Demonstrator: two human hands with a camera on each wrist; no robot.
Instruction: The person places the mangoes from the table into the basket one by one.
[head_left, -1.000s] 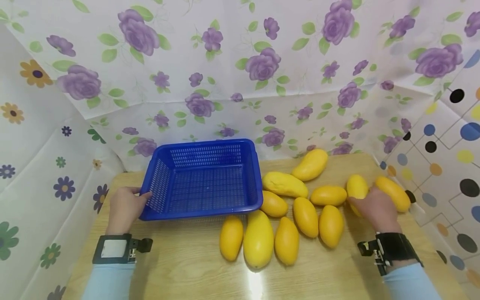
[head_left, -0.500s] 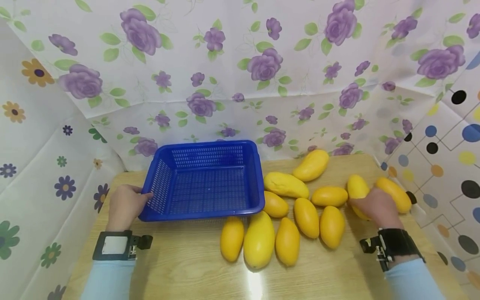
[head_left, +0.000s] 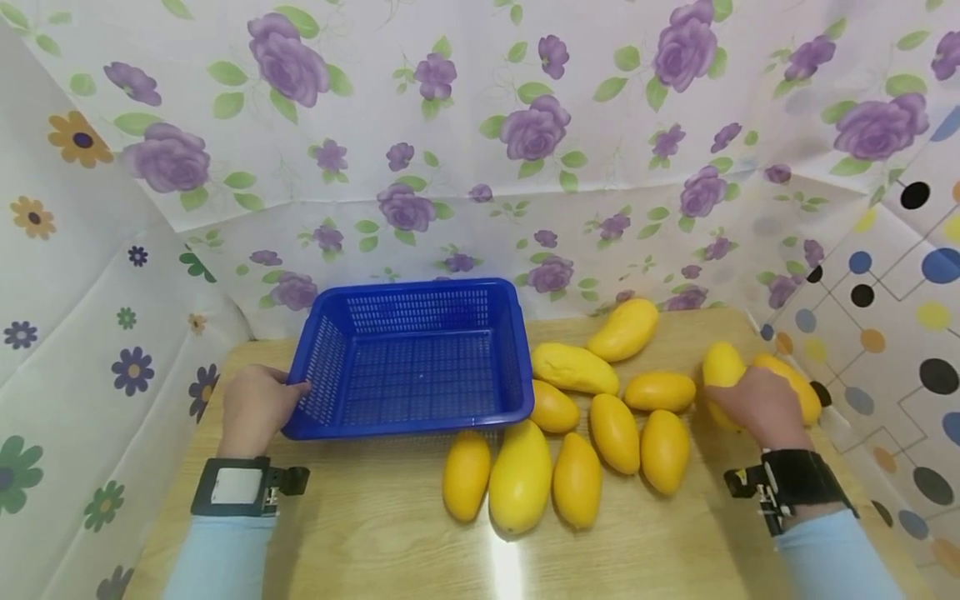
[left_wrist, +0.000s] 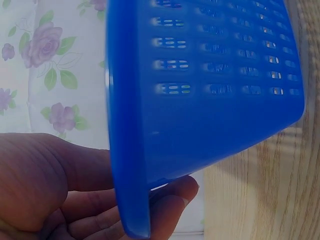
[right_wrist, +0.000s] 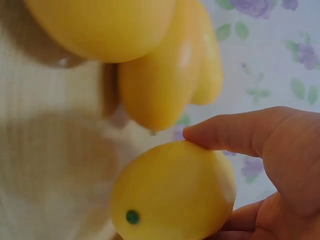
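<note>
In the head view, my left hand [head_left: 253, 410] pinches the left rim of a blue plastic basket [head_left: 420, 426]. The left wrist view shows the thumb on one side of the basket's rim [left_wrist: 129, 140] and fingers curled on the other. Over at the far right, my right hand [head_left: 763, 405] grips a yellow mango [head_left: 723, 363] between thumb and fingers. Seen from the right wrist, this mango [right_wrist: 170, 190] has a small green stem spot; its underside is out of sight. Another mango [head_left: 798, 390] lies just behind that hand, partly covered by it.
Several more mangoes lie on the wooden table [head_left: 375, 533] between the basket and my right hand, among them a large one [head_left: 520, 479] in front and one [head_left: 624, 330] near the back. Patterned cloth [head_left: 480, 150] walls in the table at the back and sides.
My right hand and the gripped mango have shifted slightly away from me and to the right. My left hand keeps its hold on the basket, which stays in place.
</note>
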